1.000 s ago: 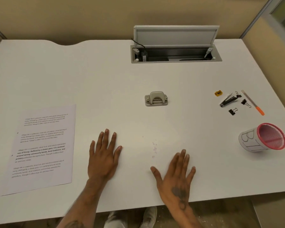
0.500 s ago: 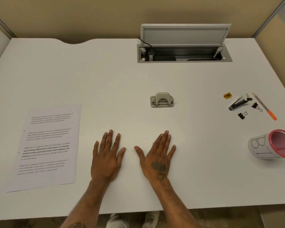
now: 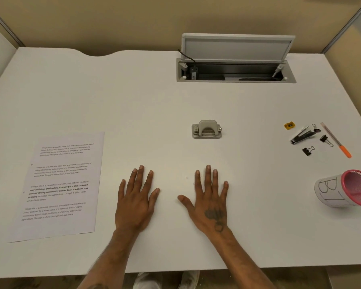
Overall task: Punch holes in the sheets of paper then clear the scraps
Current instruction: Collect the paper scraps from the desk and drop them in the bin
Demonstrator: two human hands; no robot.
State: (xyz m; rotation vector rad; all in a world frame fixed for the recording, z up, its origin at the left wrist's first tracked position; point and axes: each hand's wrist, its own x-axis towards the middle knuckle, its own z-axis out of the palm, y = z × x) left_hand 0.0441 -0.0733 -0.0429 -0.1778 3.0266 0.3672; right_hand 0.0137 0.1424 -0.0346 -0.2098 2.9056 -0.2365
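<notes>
Rightward, the pink mesh cup (image 3: 350,188) (tipped sideways) is lying on the white desk (image 3: 133,90). I am resting my left hand (image 3: 134,202) and right hand (image 3: 208,202) flat and spread, with the hole punch (image 3: 206,129) sitting ahead and the printed sheet (image 3: 61,184) lying leftward.

Soft, even light falls from above, and the white surface (image 3: 175,105) looks bright. Shadows are faint with soft borders. The wide lens curves the edges of the surface. Small print on the paper (image 3: 58,184) is slightly blurred.
</notes>
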